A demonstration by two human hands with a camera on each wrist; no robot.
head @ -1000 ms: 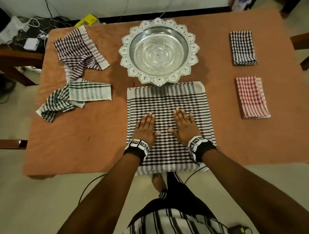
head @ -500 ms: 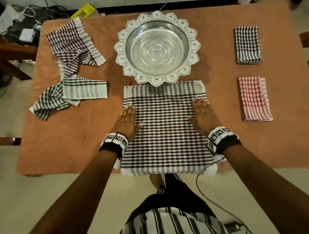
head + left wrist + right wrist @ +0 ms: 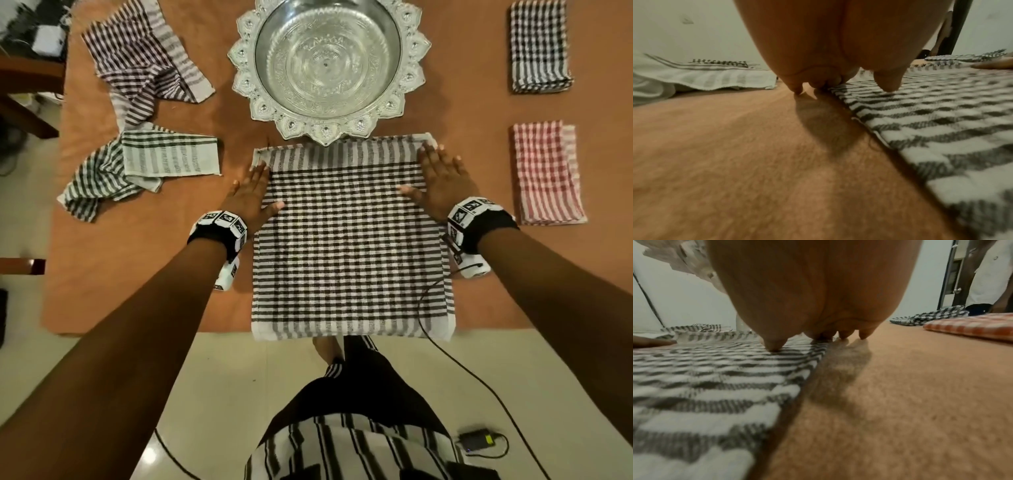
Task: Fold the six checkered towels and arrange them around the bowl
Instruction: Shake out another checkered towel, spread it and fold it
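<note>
A black-and-white checkered towel (image 3: 349, 236) lies spread flat on the table, just in front of the ornate silver bowl (image 3: 327, 65). My left hand (image 3: 251, 192) rests flat on the towel's left edge near the far corner, fingers straight. On the right edge near its far corner lies my right hand (image 3: 436, 178), flat as well. The wrist views show the left hand (image 3: 838, 81) and the right hand (image 3: 813, 335) with fingertips down on the towel's edges (image 3: 931, 113) (image 3: 715, 369). A folded black checkered towel (image 3: 539, 46) and a folded red one (image 3: 546, 171) lie at the right.
Two crumpled towels lie at the left: a dark striped one (image 3: 144, 65) and a green-striped one (image 3: 137, 168). The table is covered in orange cloth (image 3: 137, 274). The spread towel's near edge overhangs the table front. A cable (image 3: 445, 342) trails from my right wrist to the floor.
Both hands slid outward from the towel's middle to its left and right edges, then forward toward the far corners, smoothing it flat.
</note>
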